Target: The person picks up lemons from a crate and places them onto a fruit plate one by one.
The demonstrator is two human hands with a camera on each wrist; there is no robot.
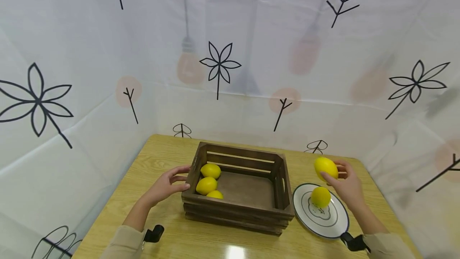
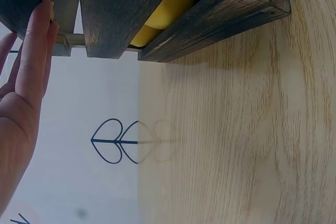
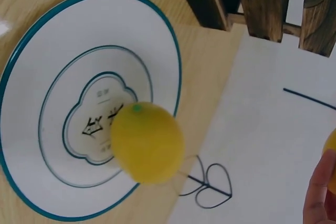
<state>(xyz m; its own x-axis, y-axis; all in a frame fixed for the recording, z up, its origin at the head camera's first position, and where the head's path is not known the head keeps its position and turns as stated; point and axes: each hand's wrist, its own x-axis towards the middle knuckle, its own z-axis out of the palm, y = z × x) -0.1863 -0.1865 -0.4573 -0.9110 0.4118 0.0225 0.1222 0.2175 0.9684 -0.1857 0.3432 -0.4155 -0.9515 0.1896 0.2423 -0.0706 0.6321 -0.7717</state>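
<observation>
My right hand (image 1: 346,183) pinches a lemon (image 1: 326,168) between thumb and fingers, raised above the far part of a white plate (image 1: 302,215) with a blue rim. On that plate sits another lemon (image 1: 320,197), its green-dotted end showing in the right wrist view (image 3: 147,142). A dark brown slatted wooden crate (image 1: 238,211) stands left of the plate. Inside, along its left end, lie three lemons (image 1: 210,171). My left hand (image 1: 167,185) rests against the crate's left end with fingers extended, and in the left wrist view its fingertips touch the wood.
Everything stands on a light wood-grain table (image 1: 151,159). A white cloth (image 1: 244,115) printed with black leaves and flowers hangs behind the table and along both sides. Dark straps (image 1: 153,234) sit at both wrists.
</observation>
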